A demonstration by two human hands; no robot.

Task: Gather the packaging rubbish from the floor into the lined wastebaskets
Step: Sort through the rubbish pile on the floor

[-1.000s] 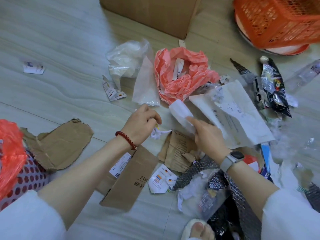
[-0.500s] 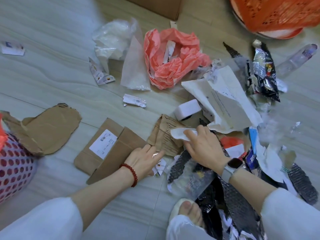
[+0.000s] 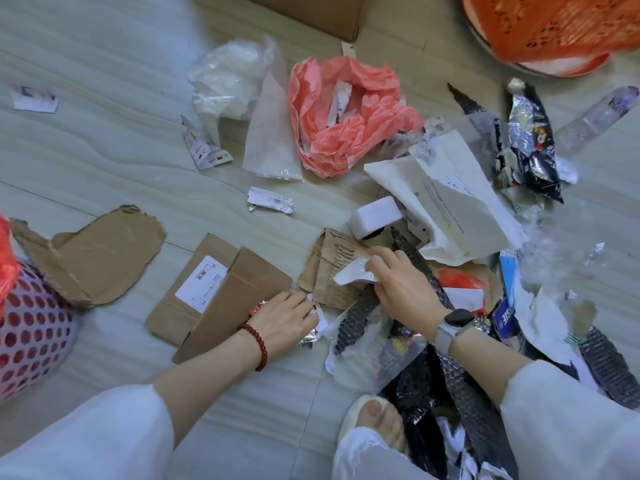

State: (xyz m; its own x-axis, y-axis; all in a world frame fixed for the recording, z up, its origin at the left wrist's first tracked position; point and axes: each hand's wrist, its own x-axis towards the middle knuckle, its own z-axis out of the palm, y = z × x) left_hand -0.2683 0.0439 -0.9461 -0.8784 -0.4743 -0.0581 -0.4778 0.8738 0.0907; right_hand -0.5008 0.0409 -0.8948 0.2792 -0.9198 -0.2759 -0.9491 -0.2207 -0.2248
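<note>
Packaging rubbish litters the floor. My right hand (image 3: pixel 401 285) pinches a white torn scrap (image 3: pixel 353 274) above a piece of torn brown paper (image 3: pixel 325 268). My left hand (image 3: pixel 284 317), with a red bead bracelet, lies low on the floor, its fingers curled over small paper and foil scraps (image 3: pixel 310 336) beside a flat cardboard mailer (image 3: pixel 214 296). A white wastebasket with red dots (image 3: pixel 31 327) and an orange liner stands at the left edge. An orange basket (image 3: pixel 554 26) is at the top right.
Pink tissue paper (image 3: pixel 346 116), a white mailer bag (image 3: pixel 450 209), a white block (image 3: pixel 375 216), a clear plastic bag (image 3: pixel 228 77), a torn cardboard sheet (image 3: pixel 93 254), a black snack wrapper (image 3: pixel 530 143) and a plastic bottle (image 3: pixel 595 116) lie around. Black bubble wrap (image 3: pixel 460 386) covers the floor by my foot (image 3: pixel 377 424).
Both hands have come down and toward me from the middle of the pile. The right hand left the white block and took hold of a white scrap; the left settled on scraps by the mailer.
</note>
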